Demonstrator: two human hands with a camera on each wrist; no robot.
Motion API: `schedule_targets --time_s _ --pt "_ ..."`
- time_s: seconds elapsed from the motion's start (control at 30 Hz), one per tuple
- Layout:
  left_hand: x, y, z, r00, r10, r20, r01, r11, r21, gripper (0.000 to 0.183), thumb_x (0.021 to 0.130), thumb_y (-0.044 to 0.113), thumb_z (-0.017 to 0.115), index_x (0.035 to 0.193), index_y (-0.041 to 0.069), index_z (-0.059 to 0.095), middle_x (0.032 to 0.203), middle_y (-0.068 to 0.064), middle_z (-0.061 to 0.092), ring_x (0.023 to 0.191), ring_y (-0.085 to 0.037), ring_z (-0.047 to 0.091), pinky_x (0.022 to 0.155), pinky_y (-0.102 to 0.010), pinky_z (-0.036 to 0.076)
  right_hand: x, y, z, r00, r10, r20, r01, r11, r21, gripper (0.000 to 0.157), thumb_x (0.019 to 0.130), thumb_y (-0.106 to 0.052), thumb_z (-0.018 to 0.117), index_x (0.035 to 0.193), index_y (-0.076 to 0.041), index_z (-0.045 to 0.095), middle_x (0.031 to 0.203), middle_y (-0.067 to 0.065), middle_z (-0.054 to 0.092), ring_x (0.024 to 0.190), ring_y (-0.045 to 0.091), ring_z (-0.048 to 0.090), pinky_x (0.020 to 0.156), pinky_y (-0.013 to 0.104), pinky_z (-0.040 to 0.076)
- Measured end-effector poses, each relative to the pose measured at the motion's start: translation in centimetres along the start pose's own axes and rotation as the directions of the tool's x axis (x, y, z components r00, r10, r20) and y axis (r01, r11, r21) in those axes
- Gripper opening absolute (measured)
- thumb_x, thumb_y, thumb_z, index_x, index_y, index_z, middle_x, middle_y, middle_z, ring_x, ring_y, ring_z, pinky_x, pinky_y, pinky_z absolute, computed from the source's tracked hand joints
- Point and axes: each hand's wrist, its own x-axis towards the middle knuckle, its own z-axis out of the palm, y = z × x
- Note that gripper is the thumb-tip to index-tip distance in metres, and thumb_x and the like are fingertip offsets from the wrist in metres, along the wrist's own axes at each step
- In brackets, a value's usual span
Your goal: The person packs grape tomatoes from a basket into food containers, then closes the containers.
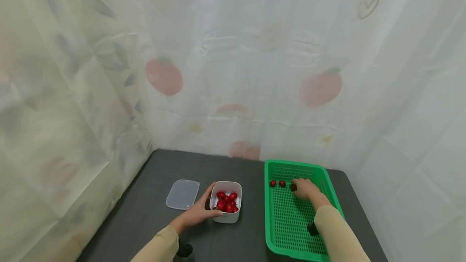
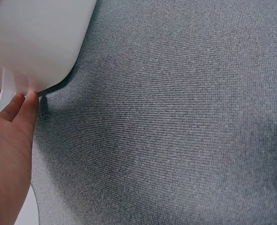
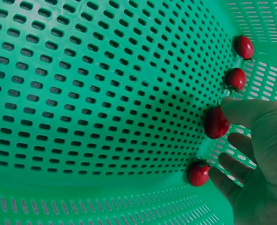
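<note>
In the head view, my left hand (image 1: 198, 212) holds a small white plastic container (image 1: 226, 218) from its left side, thumb at the near edge and fingers along the far left. Several red cherry tomatoes (image 1: 229, 207) lie inside it. The left wrist view shows fingertips against the container's wall (image 2: 44, 42). My right hand (image 1: 306, 190) reaches into a green perforated basket (image 1: 267, 213). Up close, its thumb and fingers pinch a cherry tomato (image 3: 216, 123) by the basket wall. Other cherry tomatoes (image 3: 244, 47) sit along that wall, one (image 3: 198, 173) near the fingertips.
A translucent square lid (image 1: 183, 194) lies flat on the dark grey table (image 1: 218, 165), left of the container. The basket stands at the table's right side. Patterned curtains (image 1: 240, 72) hang behind and on both sides.
</note>
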Motion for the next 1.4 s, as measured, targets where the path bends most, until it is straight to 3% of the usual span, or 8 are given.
schedule_targets --time_s 0.47,0.77,0.97,1.1,1.4 --pt "-0.1 0.5 0.2 1.0 -0.012 -0.015 0.013 1.0 0.009 0.105 0.092 0.029 0.078 0.166 0.028 0.004 0.168 -0.011 0.016 0.145 -0.037 0.031 0.109 -0.053 0.038 0.3 0.6 0.6 0.998 0.037 0.047 -0.036 0.999 -0.008 0.048 0.098 -0.005 0.063 0.145 -0.001 0.054 0.141 0.029 0.053 0.134 0.06 0.037 0.1 0.068 0.04" --pt "0.1 0.4 0.3 1.0 0.0 -0.009 0.0 1.0 -0.008 0.107 0.091 0.028 0.079 0.166 0.024 0.004 0.167 -0.012 0.017 0.145 -0.039 0.031 0.11 -0.054 0.038 -0.1 0.6 0.4 0.999 0.025 0.033 -0.024 0.999 -0.033 0.041 0.099 0.003 0.055 0.139 -0.004 0.061 0.132 0.023 0.06 0.129 0.055 0.046 0.095 0.063 0.045" --pt "0.2 0.3 0.4 1.0 0.004 -0.01 -0.004 1.0 -0.009 0.106 0.091 0.028 0.079 0.166 0.026 0.004 0.167 -0.013 0.017 0.145 -0.039 0.031 0.11 -0.054 0.038 -0.2 1.0 0.7 1.0 0.02 0.011 -0.02 0.999 -0.038 0.033 0.097 0.0 0.062 0.128 -0.008 0.068 0.127 0.02 0.065 0.125 0.054 0.049 0.084 0.058 0.051" --pt "0.1 0.2 0.4 1.0 0.003 -0.008 -0.003 1.0 -0.004 0.106 0.091 0.029 0.079 0.166 0.026 0.004 0.167 -0.013 0.017 0.145 -0.039 0.031 0.11 -0.055 0.038 -0.3 1.2 1.0 1.0 0.003 -0.003 -0.003 0.999 -0.046 0.027 0.096 -0.001 0.066 0.121 -0.009 0.072 0.122 0.017 0.067 0.115 0.047 0.058 0.078 0.053 0.053" --pt "0.2 0.2 0.4 1.0 -0.002 -0.002 0.002 1.0 -0.02 0.108 0.091 0.029 0.079 0.166 0.023 0.002 0.167 -0.014 0.017 0.146 -0.041 0.029 0.111 -0.057 0.036 -0.8 1.3 1.2 1.0 -0.015 -0.007 0.015 0.999 -0.047 0.024 0.094 -0.003 0.07 0.118 -0.006 0.073 0.118 0.017 0.068 0.103 0.04 0.065 0.077 0.052 0.055"
